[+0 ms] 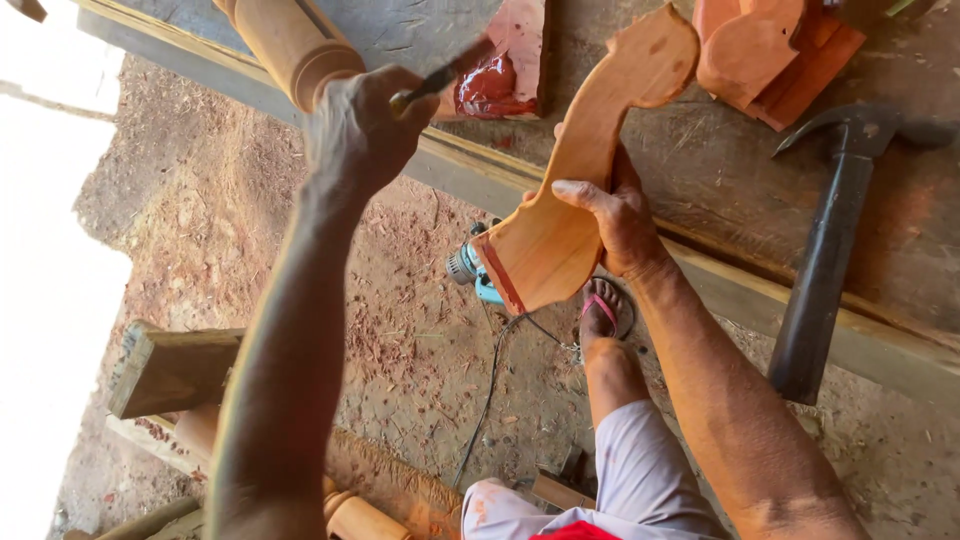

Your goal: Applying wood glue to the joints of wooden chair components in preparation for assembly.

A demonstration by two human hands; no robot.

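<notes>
Two bare hands work a curved wooden piece at the edge of a bench.
Right hand [615,215] clasps the curved wooden piece [570,190] upright against the bench [740,180]; left hand [360,130] is fisted around a thin tool handle [440,75]. Farther right, a hammer [830,240] lies on the bench.

Left hand [365,130]: raised, fist closed, knuckles up, forearm extended forward from lower frame. Right hand [615,220]: grip closed, thumb across front, fingers behind, wrist bent, forearm angled in from lower right. Both arms bare, dust-stained. Hands apart.
</notes>
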